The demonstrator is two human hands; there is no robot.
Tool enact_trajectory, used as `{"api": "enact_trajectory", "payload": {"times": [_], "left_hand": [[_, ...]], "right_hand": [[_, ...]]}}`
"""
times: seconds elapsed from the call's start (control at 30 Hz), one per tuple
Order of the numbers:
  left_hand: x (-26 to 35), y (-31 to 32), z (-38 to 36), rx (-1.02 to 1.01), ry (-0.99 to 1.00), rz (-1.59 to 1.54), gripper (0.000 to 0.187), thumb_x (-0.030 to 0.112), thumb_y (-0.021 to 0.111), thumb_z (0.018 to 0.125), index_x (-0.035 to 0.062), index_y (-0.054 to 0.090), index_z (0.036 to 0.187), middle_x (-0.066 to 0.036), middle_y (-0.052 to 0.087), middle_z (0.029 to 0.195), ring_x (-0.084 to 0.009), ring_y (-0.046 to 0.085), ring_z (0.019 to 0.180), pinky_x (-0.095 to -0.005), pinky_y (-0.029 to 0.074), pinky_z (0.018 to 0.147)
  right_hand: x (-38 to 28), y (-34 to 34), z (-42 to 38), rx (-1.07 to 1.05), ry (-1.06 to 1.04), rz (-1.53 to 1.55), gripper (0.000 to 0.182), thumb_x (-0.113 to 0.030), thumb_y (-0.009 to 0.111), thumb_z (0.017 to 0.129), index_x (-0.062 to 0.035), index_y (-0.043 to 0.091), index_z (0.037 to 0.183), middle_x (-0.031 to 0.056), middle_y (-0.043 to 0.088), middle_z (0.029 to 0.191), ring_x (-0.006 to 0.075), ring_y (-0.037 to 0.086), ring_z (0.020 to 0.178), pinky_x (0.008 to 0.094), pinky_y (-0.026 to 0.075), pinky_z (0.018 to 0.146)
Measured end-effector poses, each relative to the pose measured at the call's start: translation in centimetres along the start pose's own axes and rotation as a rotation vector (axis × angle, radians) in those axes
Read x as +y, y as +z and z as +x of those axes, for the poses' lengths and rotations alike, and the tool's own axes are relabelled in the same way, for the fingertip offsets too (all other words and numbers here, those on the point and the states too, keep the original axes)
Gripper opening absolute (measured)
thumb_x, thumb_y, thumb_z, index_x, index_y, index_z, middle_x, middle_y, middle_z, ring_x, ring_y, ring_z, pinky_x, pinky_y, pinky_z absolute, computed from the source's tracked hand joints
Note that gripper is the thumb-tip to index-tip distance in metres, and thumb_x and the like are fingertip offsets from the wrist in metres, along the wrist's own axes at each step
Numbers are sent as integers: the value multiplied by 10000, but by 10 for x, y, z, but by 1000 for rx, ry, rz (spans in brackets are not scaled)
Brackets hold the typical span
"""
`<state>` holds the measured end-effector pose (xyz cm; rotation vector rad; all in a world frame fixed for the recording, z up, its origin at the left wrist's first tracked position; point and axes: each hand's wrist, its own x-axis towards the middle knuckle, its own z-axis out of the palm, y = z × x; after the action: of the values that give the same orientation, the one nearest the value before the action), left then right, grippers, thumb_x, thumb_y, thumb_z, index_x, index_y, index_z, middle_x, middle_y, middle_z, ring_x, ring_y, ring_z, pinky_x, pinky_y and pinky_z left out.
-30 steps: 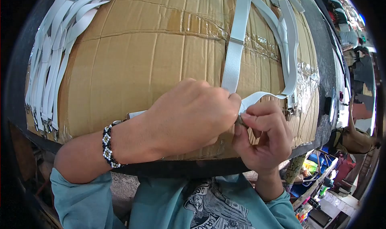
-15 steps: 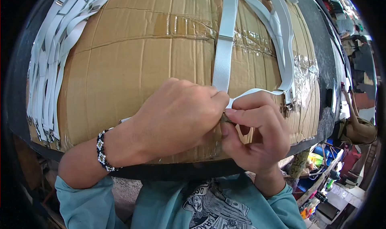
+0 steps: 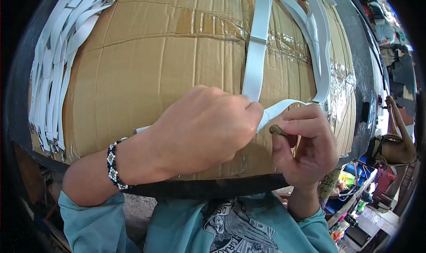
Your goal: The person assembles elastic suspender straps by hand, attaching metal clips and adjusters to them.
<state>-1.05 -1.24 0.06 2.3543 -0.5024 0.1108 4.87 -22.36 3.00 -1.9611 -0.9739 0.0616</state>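
Left hand (image 3: 208, 119) closed on strap (image 3: 255, 75); right hand (image 3: 286, 135), just beside, pinches brown bit (image 3: 276, 130); strap best held flat, untwisted.

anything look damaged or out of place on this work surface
Mainly the cardboard: its surface is creased, and the clear tape near its right edge looks wrinkled, so it seems worn. The white straps at left overlap in a bunch; no spill is visible.
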Motion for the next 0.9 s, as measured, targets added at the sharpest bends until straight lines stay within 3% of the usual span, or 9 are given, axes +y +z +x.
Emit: {"api": "enact_trajectory", "payload": {"times": [0.23, 0.37, 0.57, 0.83, 0.9], "left_hand": [[-4, 2, 0, 36, 41, -24, 279, 71, 758, 727, 40, 563, 924, -120, 608, 801, -368, 649, 720, -459, 524, 625], [-2, 2, -1, 19, 40, 9, 284, 71, 759, 721, 39, 565, 926, -121, 608, 807, -363, 653, 736, -457, 525, 626], [-2, 0, -2, -4, 24, -4, 327, 73, 772, 704, 23, 592, 973, -122, 615, 816, -354, 656, 741, -456, 520, 621], [-3, -1, -2, 0, 22, 11, 395, 62, 779, 697, 2, 634, 1059, -126, 625, 825, -345, 657, 738, -449, 517, 618], [-2, 0, 0, 37, 35, -10, 201, 70, 713, 766, 3, 603, 920, -142, 632, 764, -362, 669, 706, -456, 529, 612]], "right_hand": [[-2, 6, 19, -107, -225, -62, 344, 121, 758, 681, -12, 698, 992, 112, 652, 877, 228, 643, 688, 319, 509, 560], [3, 1, 20, -137, -224, -229, 320, 114, 749, 695, -14, 697, 984, 103, 649, 872, 222, 643, 687, 317, 511, 565], [0, -4, 16, -58, -41, -18, 313, 106, 756, 694, -17, 698, 976, 100, 654, 875, 224, 645, 688, 313, 512, 570], [9, 4, 11, -95, -248, -167, 372, 105, 756, 674, -29, 670, 1010, 116, 654, 893, 264, 650, 691, 356, 541, 596], [14, 1, 11, -72, -272, -221, 367, 106, 754, 675, -29, 671, 1006, 113, 654, 890, 263, 652, 692, 354, 540, 597]]}}
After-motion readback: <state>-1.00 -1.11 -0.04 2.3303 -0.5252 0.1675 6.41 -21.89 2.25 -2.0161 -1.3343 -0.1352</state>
